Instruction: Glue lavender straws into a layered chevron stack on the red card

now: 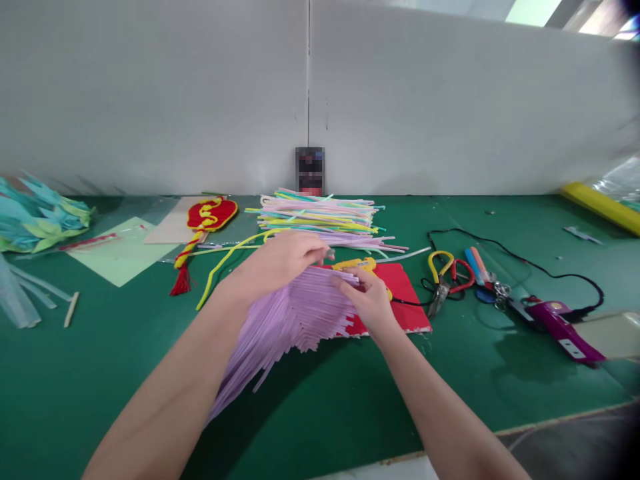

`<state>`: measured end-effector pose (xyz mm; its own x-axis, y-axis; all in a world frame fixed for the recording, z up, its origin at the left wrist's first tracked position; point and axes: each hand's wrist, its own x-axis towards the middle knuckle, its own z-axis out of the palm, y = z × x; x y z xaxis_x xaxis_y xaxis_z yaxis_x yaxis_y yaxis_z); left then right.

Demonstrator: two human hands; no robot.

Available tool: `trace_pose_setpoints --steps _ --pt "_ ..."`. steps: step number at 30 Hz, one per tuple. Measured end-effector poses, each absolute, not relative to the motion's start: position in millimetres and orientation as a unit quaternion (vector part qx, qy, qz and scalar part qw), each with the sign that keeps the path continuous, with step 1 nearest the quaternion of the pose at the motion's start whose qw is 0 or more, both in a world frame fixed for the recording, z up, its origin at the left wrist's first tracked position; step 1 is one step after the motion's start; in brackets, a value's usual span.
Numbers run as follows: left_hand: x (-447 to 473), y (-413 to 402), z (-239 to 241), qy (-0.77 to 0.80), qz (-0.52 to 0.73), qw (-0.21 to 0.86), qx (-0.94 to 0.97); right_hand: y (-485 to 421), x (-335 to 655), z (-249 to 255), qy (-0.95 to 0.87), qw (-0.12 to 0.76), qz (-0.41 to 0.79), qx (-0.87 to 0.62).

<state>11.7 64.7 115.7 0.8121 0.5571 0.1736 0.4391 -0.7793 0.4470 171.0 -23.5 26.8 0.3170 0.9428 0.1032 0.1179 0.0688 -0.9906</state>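
A fan-shaped piece made of lilac pipe cleaners (295, 313) is held up over the table, its strands meeting in a V and trailing to the lower left. My right hand (367, 293) pinches its upper right corner between thumb and fingers. Over its upper edge lies my left hand (295, 257), fingers curled together and pointing right; what they grip is hidden. Behind my right hand is a yellow glue gun (363, 265), partly covered. Beneath the piece, a red sheet (403, 287) rests on the green table (125, 373).
Colored pipe cleaners (320, 217) are piled behind my hands. To the right lie pliers (440, 287), a corded purple tool (563, 330) and a yellow bar (603, 208). On the left are a red fan-shaped ornament (213, 215), a pale green sheet (125, 250) and a teal bundle (45, 217).
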Motion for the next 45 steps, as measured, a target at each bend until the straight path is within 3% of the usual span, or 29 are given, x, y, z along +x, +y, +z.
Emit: trace_pose_setpoints --steps 11,16,26,30,36,41,45 --pt "-5 72 122 0.327 0.106 0.220 0.913 -21 175 22 -0.350 0.631 0.430 -0.543" --pt "-4 71 122 0.330 0.103 0.212 0.914 -20 178 22 -0.372 0.635 0.364 -0.571" --pt "-6 85 112 0.383 0.162 0.294 0.860 -19 183 19 -0.328 0.677 0.292 -0.591" --pt "-7 91 108 0.412 0.212 0.277 0.842 -20 183 20 -0.363 0.648 0.302 -0.598" --pt "-4 90 108 0.437 0.231 0.336 0.802 -22 180 20 -0.445 0.577 0.299 -0.616" --pt "-8 92 107 0.419 0.211 0.353 0.809 -21 183 14 -0.403 0.601 0.289 -0.627" --pt "-10 96 104 0.404 0.199 0.300 0.841 -20 182 12 -0.393 0.612 0.303 -0.615"
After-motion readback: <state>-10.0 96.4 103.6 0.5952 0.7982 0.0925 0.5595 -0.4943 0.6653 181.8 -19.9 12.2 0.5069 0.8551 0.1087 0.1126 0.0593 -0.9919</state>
